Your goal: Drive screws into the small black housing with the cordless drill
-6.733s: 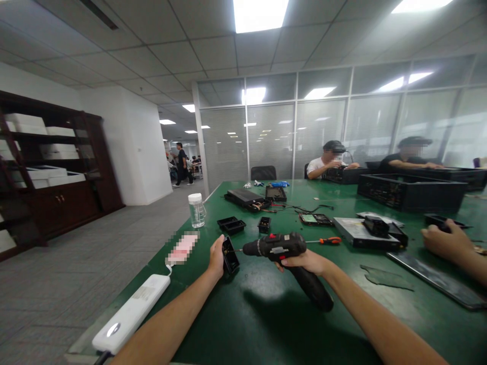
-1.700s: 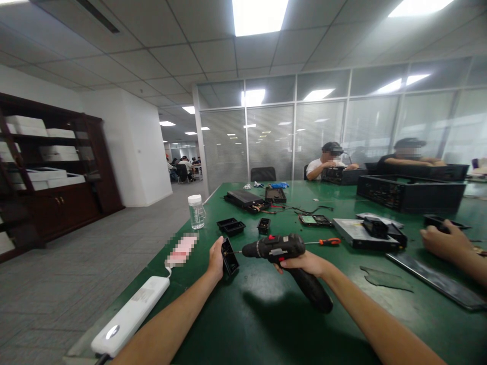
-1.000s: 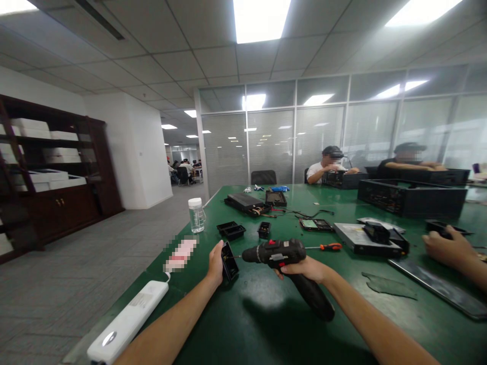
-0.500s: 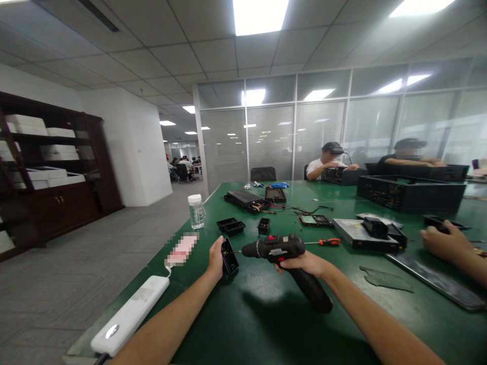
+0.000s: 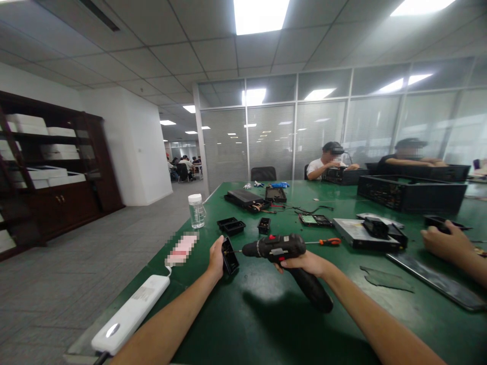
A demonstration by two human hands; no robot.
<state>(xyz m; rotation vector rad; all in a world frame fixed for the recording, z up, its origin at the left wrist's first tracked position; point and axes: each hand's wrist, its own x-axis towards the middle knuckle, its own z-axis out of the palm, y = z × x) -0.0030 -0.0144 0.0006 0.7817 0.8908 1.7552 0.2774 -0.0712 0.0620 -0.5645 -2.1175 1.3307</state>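
Note:
My left hand [image 5: 216, 257] is closed on a small black plastic box [image 5: 230, 259], tilted with its open side toward the drill. My right hand [image 5: 302, 263] grips a black cordless drill [image 5: 283, 247] by its handle, held level above the table. Its bit points left and reaches the inside of the box; whether the tip touches a screw I cannot tell. Just beyond the hands stand more black plastic boxes [image 5: 231, 226] and a single smaller one [image 5: 264, 225]. A screwdriver [image 5: 329, 242] with an orange and black handle lies behind the drill.
A white power strip [image 5: 131, 312] lies along the table's left edge, near a clear bottle [image 5: 197, 212]. To the right are a silver drive [image 5: 361, 234], a dark flat panel [image 5: 433, 281] and a black computer case [image 5: 411, 193]. A co-worker's hand [image 5: 447, 241] holds a dark part.

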